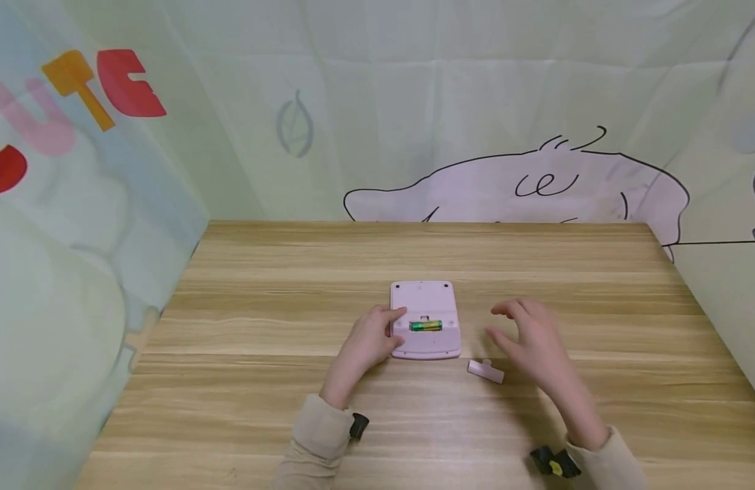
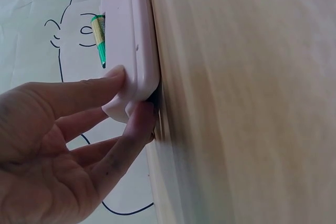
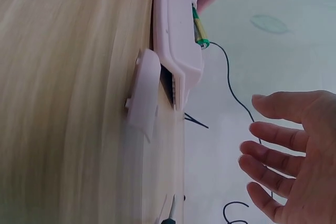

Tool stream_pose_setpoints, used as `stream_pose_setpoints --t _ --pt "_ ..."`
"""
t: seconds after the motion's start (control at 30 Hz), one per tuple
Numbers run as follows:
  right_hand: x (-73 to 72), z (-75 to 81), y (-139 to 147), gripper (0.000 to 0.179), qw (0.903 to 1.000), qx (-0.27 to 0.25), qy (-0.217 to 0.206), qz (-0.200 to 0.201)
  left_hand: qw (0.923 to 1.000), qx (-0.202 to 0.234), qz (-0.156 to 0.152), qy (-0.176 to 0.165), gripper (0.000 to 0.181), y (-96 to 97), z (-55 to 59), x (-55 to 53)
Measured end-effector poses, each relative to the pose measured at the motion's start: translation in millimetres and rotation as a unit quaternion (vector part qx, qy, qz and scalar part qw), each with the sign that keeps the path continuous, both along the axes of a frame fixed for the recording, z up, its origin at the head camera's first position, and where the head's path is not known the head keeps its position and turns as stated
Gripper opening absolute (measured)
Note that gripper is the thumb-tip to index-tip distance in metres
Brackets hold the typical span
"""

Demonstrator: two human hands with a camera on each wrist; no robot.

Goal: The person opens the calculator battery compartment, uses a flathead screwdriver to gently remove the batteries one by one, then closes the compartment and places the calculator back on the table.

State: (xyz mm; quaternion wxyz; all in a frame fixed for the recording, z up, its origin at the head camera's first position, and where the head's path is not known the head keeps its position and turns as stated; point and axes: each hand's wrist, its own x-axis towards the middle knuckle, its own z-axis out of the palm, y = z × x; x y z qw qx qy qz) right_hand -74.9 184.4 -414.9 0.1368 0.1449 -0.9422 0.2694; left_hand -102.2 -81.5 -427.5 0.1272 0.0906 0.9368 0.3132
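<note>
A pale pink calculator lies face down on the table, its battery slot uncovered. One green and gold battery sits in that slot; both wrist views show its side rising above the back. My left hand grips the calculator's left edge between thumb and fingers, plain in the left wrist view. To the right, my right hand hovers with its fingers spread and holds nothing. Below it and a little left lies the small pink battery cover, apart from the calculator; the right wrist view shows the cover close up.
The wood-grain table runs back to a printed cloth with cartoon drawings, which also hangs along the sides. A thin pointed thing with a dark base shows at the bottom of the right wrist view; its kind is unclear.
</note>
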Motion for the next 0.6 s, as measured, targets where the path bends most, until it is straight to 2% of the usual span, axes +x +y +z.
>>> stream_pose_setpoints --t 0.33,0.6 --pt "-3.0 0.5 -9.1 0.031 0.9995 0.001 -0.012 0.029 0.9999 0.009 -0.008 0.008 0.053 -0.8 -0.2 -1.6" --pt "-4.7 -3.6 -15.5 0.031 0.9972 0.007 0.035 0.066 0.9999 0.008 -0.007 0.004 0.053 -1.2 -0.1 -2.1"
